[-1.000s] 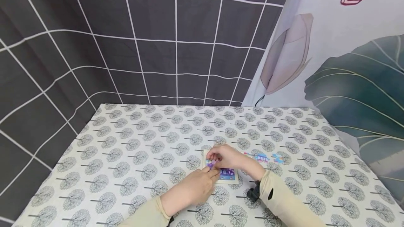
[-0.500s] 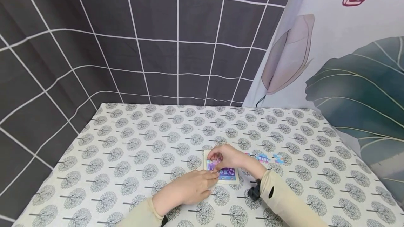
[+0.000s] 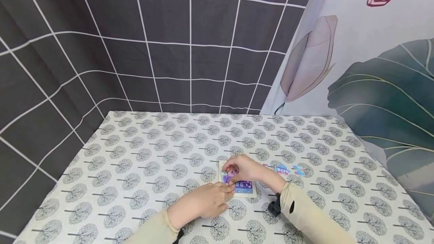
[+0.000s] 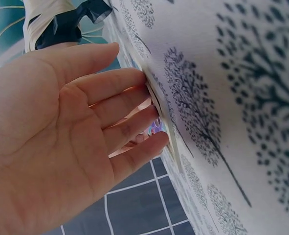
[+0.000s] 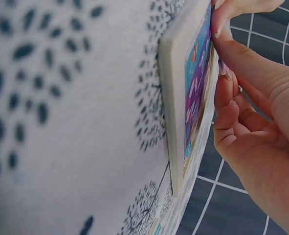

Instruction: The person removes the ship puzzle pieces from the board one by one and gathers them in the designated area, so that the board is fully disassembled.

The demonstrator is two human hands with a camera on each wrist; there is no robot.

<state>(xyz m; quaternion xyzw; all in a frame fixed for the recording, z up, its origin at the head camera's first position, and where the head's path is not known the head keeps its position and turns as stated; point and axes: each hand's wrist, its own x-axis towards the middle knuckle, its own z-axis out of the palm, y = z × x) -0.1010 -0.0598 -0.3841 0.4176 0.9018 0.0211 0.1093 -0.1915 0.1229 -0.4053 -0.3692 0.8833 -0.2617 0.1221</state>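
Observation:
A small jigsaw puzzle in a pale frame [image 3: 251, 195] lies on the table, showing a purple and blue picture. My right hand [image 3: 245, 168] is over its upper part, fingers curled. In the right wrist view, the thumb and fingers [image 5: 226, 93] pinch a small purple puzzle piece [image 5: 224, 69] at the picture's surface; most of it is hidden. From the left side, my left hand [image 3: 207, 200] rests its fingertips on the frame's near-left edge. Its fingers [image 4: 110, 88] look nearly straight in the left wrist view, with nothing held.
Loose puzzle pieces in blue and pink [image 3: 281, 170] lie right of the frame, partly behind the right forearm. More light-blue pieces [image 3: 298, 170] sit farther right. A tree-print cloth [image 3: 152, 153] covers the table, and a dark gridded curtain [image 3: 169, 59] hangs behind it.
My left hand has drawn back slightly to the left, uncovering more of the picture. The right hand stays over the upper part of the puzzle with only small finger movements.

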